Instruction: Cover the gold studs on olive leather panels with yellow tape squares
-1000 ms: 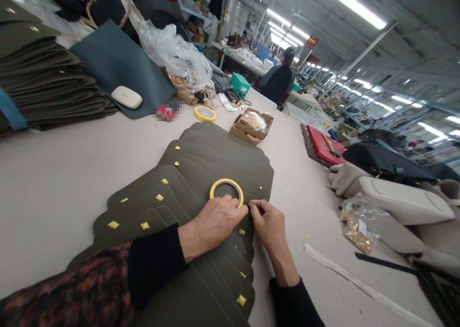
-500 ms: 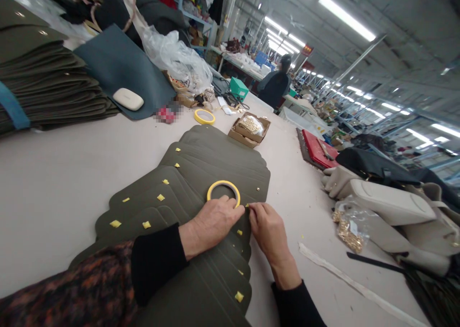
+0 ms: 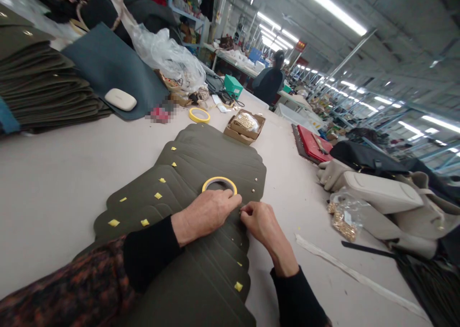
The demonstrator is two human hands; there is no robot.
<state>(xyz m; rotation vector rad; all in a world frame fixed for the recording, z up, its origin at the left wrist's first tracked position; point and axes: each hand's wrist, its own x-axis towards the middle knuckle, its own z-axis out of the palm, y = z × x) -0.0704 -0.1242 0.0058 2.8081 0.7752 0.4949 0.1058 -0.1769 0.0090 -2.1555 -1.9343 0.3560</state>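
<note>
Dark olive panels [image 3: 194, 274] with scalloped edges lie overlapped in a fanned stack on the table. Small yellow tape pieces [image 3: 158, 196] are stuck along both sides, and two metal studs [image 3: 256, 179] show near the right edge. My left hand [image 3: 206, 215] is closed on a roll of yellow tape [image 3: 219, 178], resting over the panels. Beside it, at the panels' right edge, my right hand [image 3: 261, 221] has thumb and forefinger pinched together. Whatever is between those fingertips is too small to make out.
Behind the panels are an open cardboard box [image 3: 244, 126] of gold-coloured hardware and a second yellow tape roll [image 3: 199, 115]. More olive panels [image 3: 46, 83] are piled at left. Pale bags [image 3: 381, 190] and a hardware bag [image 3: 341, 221] lie right. Someone in dark clothing [image 3: 268, 84] is further back.
Both hands have shifted slightly, the right one left and inward over the panel edge. A second stud now shows, and the yellow piece by my right fingers is out of sight.
</note>
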